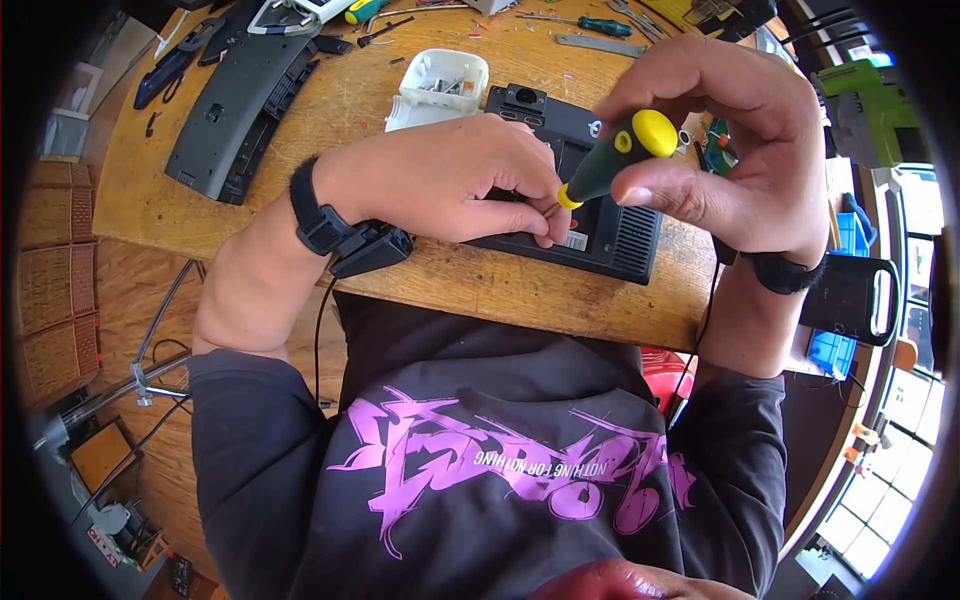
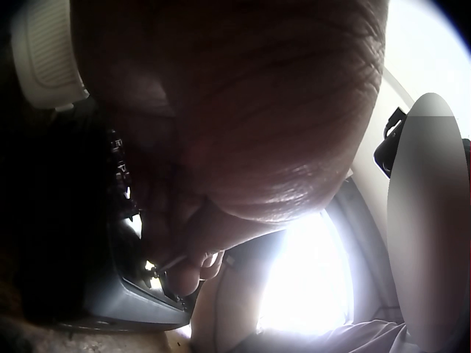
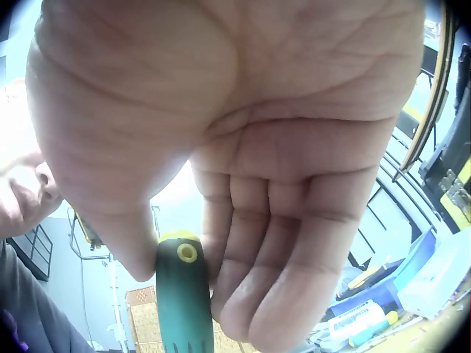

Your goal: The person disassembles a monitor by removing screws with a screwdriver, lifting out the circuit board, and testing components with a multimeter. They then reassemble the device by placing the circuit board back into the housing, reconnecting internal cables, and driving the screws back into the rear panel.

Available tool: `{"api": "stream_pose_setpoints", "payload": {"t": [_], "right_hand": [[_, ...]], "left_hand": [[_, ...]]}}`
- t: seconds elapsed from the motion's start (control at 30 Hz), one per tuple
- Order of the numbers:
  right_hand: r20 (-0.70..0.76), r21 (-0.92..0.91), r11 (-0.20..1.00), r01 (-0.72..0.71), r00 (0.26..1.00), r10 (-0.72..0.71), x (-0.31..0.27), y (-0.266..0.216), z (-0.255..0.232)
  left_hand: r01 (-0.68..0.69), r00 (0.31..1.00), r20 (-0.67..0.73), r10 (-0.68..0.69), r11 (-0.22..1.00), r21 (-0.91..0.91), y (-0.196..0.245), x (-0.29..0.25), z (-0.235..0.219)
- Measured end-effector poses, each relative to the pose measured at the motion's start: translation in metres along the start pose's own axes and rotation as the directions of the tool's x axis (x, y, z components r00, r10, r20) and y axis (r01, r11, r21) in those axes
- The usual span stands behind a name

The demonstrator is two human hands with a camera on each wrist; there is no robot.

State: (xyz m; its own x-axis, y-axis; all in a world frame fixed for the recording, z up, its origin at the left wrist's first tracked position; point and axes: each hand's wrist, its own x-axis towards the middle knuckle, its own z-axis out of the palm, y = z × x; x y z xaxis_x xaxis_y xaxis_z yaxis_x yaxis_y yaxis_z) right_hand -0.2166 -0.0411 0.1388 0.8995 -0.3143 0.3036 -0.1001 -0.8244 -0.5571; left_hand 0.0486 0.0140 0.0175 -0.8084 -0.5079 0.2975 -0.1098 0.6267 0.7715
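My right hand (image 1: 745, 140) holds a screwdriver (image 1: 600, 165) by its dark green handle with yellow ends. Thumb and fingers pinch the handle's sides in the right wrist view, while the palm stays off its butt end. The tool slants down over a black plastic device (image 1: 632, 240) with a vented end, lying on the wooden bench. Across that device reaches my left hand (image 1: 455, 180), thumb and fingertips pinching the screwdriver's thin shaft just below the yellow collar. In the left wrist view the fingertips (image 2: 184, 279) are close over the device's edge. The screwdriver's tip is hidden behind the left fingers.
Behind the left hand stands an open white case (image 1: 440, 75) with small metal parts inside. A long dark plastic housing (image 1: 235, 120) lies at the left. Another screwdriver (image 1: 603, 27) and loose tools lie along the back. The bench's front edge (image 1: 480, 310) runs close to my body.
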Motion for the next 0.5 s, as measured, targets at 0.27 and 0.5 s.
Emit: {"api": "stream_pose_setpoints", "payload": {"t": [0.27,0.5], "right_hand": [[0.027,-0.016,1.000,-0.018,0.999,0.018,-0.0036,0.0050,0.0058],[0.033,-0.049,0.998,-0.040,0.999,0.041,-0.0004,0.0018,0.0029]], "left_hand": [[0.015,0.999,-0.032,-0.016,1.000,-0.020,0.0024,0.0005,0.0030],[0.006,1.000,-0.028,-0.006,1.000,0.002,0.0030,0.0009,0.0027]]}}
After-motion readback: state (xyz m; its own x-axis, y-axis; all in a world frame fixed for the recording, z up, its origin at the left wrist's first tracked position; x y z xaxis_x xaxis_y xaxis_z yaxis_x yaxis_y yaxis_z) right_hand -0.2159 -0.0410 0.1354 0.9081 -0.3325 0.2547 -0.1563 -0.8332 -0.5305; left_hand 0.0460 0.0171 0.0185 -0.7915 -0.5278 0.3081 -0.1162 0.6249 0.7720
